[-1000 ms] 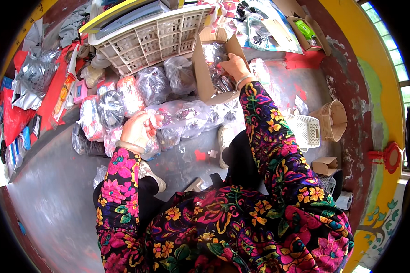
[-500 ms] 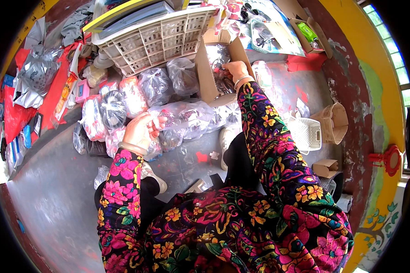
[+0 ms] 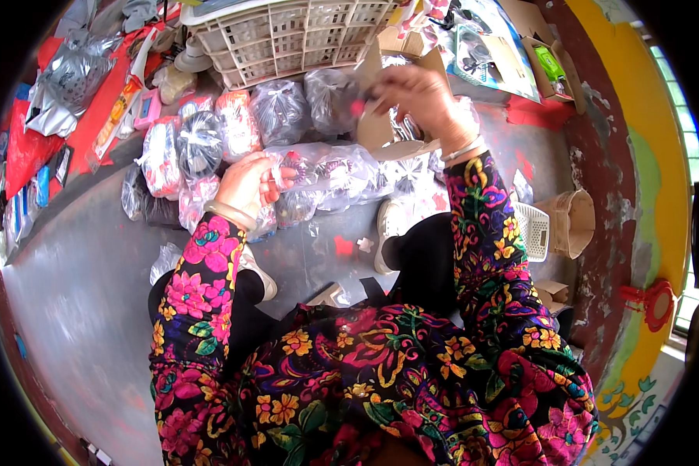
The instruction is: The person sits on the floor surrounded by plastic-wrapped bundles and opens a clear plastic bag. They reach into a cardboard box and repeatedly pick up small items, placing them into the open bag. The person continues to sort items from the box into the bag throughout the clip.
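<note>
My left hand (image 3: 245,185) is closed on the gathered edge of a long clear plastic bag (image 3: 330,172), which has several dark and pinkish pieces inside. The bag lies across other filled bags on the floor. My right hand (image 3: 427,101), smeared by motion, is raised over the near part of an open cardboard box (image 3: 374,133). Its fingers are pinched on a small dark item with a pinkish-red part (image 3: 356,107), too blurred to name. Inside the box, shiny packed pieces (image 3: 402,128) show beneath the hand.
Several tied plastic bags (image 3: 278,113) sit behind and left of the long bag. A cream plastic crate (image 3: 287,43) stands at the back. To the right are a white basket (image 3: 532,231) and a brown paper-like bin (image 3: 571,224). My shoes (image 3: 388,237) flank the floor in front.
My right hand has come up out of the cardboard box with a small item pinched in it. My left hand still holds the plastic bag. The view has shifted a little.
</note>
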Motion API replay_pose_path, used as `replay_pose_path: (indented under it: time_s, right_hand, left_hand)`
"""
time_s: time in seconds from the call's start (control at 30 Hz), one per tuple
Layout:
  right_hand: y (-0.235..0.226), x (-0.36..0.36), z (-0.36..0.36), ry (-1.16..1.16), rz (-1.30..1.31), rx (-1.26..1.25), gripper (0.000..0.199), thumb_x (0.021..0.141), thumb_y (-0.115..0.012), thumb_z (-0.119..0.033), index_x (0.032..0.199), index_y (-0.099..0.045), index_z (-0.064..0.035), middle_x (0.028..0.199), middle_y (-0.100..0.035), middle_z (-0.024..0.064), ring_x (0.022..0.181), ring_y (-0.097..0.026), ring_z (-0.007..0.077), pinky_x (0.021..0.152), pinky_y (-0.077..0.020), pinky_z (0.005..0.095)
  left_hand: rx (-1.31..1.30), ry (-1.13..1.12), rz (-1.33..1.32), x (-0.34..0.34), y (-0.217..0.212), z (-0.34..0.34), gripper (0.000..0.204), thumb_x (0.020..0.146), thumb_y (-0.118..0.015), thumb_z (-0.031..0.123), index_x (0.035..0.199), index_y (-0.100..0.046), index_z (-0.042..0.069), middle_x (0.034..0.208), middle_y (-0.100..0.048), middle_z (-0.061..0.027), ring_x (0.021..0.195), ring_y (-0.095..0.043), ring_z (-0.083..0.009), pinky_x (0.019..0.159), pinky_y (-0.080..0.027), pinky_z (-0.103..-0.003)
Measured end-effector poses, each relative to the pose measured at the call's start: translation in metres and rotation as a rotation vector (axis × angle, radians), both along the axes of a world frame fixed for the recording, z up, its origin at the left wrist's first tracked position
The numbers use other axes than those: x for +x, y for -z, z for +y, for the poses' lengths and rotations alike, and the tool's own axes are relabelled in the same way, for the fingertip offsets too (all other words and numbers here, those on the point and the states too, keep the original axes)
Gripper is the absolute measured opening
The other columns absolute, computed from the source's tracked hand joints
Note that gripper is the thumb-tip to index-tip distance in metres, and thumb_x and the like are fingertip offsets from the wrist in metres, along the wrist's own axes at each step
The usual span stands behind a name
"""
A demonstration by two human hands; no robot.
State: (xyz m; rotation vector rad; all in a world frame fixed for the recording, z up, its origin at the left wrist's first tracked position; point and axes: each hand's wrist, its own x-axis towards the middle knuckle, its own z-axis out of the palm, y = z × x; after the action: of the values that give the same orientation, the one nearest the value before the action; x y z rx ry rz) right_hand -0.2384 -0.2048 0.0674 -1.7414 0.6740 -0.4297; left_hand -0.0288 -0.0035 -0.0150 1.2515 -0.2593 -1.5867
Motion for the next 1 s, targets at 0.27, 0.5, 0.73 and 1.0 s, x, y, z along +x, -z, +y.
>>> replay_pose_path:
  time_s: [0.27,0.5,0.73,1.0]
  right_hand:
    - [0.081,0.056,0.068,-0.487,0.572,-0.911,0.012,0.074,-0.052,-0.013,0.084,-0.057,-0.0075,0.066,-0.059,0.0153,0.066,-0.059,0.0324,0.059,-0.0466,0.0411]
    - [0.123,0.074,0.075,-0.572,0.671,-0.821,0.019,0.072,-0.049,-0.006,0.088,-0.058,-0.0056,0.079,-0.061,0.0174,0.078,-0.060,0.0322,0.069,-0.0465,0.0395]
    - [0.142,0.080,0.052,-0.515,0.640,-0.664,0.036,0.072,-0.048,-0.006,0.107,-0.057,-0.0093,0.094,-0.060,0.0190,0.087,-0.058,0.0324,0.074,-0.0453,0.0381]
    - [0.165,0.079,0.075,-0.866,0.686,-0.731,0.029,0.073,-0.049,-0.010,0.100,-0.055,-0.0056,0.092,-0.060,0.0172,0.084,-0.059,0.0327,0.072,-0.0461,0.0422]
  left_hand:
    - [-0.001,0.005,-0.039,-0.003,0.002,-0.003,0.019,0.088,-0.040,0.018,0.102,-0.043,0.005,0.089,-0.060,-0.0156,0.071,-0.061,-0.0196,0.049,-0.045,-0.023]
    - [0.021,0.005,-0.073,-0.001,0.001,-0.001,0.017,0.089,-0.039,0.020,0.098,-0.046,0.007,0.087,-0.062,-0.0126,0.069,-0.060,-0.0167,0.054,-0.045,-0.024]
    - [0.006,0.013,-0.037,-0.001,-0.002,0.001,0.015,0.088,-0.041,0.018,0.095,-0.047,0.006,0.087,-0.062,-0.0139,0.068,-0.060,-0.0165,0.052,-0.045,-0.023]
    - [0.019,0.025,-0.031,-0.003,-0.002,-0.001,0.020,0.087,-0.044,0.021,0.098,-0.049,0.005,0.087,-0.062,-0.0121,0.069,-0.058,-0.0143,0.054,-0.044,-0.022]
